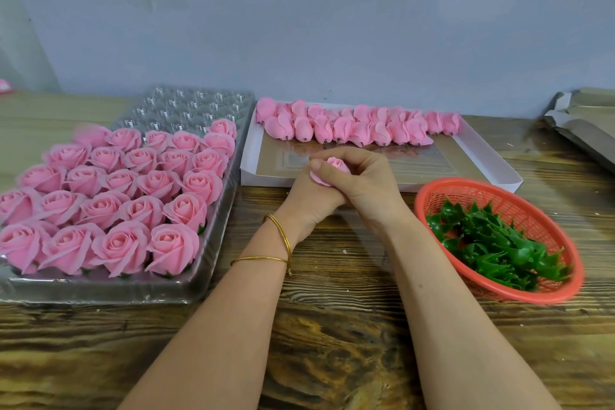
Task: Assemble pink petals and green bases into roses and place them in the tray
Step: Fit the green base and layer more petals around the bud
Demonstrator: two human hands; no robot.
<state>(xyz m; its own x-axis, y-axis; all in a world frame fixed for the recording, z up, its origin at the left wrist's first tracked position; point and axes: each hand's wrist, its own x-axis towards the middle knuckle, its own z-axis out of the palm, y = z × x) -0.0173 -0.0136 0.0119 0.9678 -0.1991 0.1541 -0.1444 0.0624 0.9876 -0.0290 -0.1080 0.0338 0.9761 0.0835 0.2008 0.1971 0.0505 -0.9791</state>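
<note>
Mid-table, just in front of white box [492,163]: one pink rose bud [336,164] clasped between both hands. R hand [366,183] on top, fingers [346,186] curled tight round the bud from the right, w/ one fingertip, nail up, at bud's left side. L hand [307,201] underneath, pressed against R. L fingers tucked under R hand and hidden, so can't tell how far curled or whether gripping. Only bud's top & one loose outer petal peeking out between the hands. Green base on it or not: hidden, can't tell. Two gold bangles [283,236] on L wrist.

Left of hands: clear plastic tray [186,289], near rows packed w/ finished pink roses [133,183], clear cups showing at far end. Along white box's far edge: pink petal buds [359,126] lying on their sides. Right of hands, near R forearm: red mesh basket [499,190] w/ heap of green bases [492,243]. All on wooden table [332,326].
</note>
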